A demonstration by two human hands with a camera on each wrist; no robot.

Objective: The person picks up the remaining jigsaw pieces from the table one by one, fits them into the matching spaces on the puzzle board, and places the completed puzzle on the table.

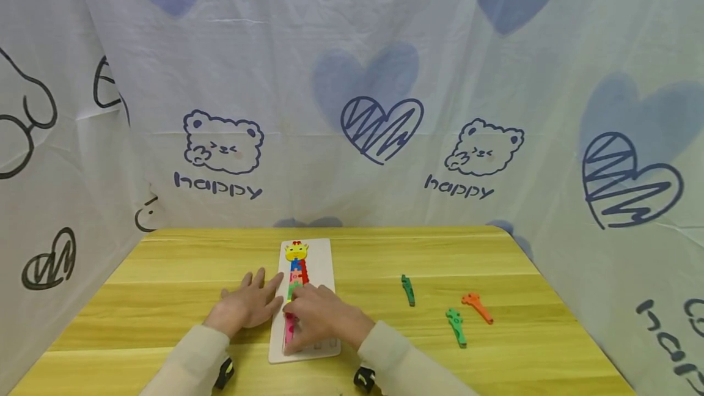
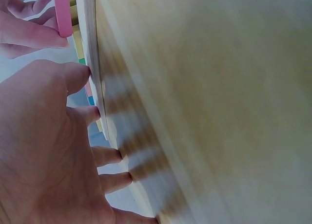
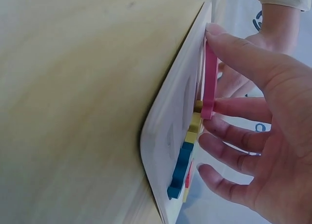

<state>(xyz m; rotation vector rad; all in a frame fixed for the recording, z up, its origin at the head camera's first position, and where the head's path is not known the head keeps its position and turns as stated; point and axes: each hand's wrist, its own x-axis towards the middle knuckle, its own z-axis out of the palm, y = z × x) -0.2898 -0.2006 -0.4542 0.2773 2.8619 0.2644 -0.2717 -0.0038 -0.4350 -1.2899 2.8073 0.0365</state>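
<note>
Pink piece [image 3: 210, 80] pinched by right hand [image 1: 320, 318] | board [image 1: 321, 261] touched by left hand [image 1: 250, 303], fingers spread | piece could get stuck if pushed crooked

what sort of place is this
Perhaps an indoor play corner or improvised filming booth: a yellowish wood-grain table, pale fabric sheets printed with hearts and bear faces hanging behind and beside it, and a pale rectangular puzzle board with a colourful giraffe lying on it.

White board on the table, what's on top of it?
On the board, a yellow giraffe head, a blue piece and a red piece show, among others. The right hand, holding a pink piece, hides what's under it.
</note>
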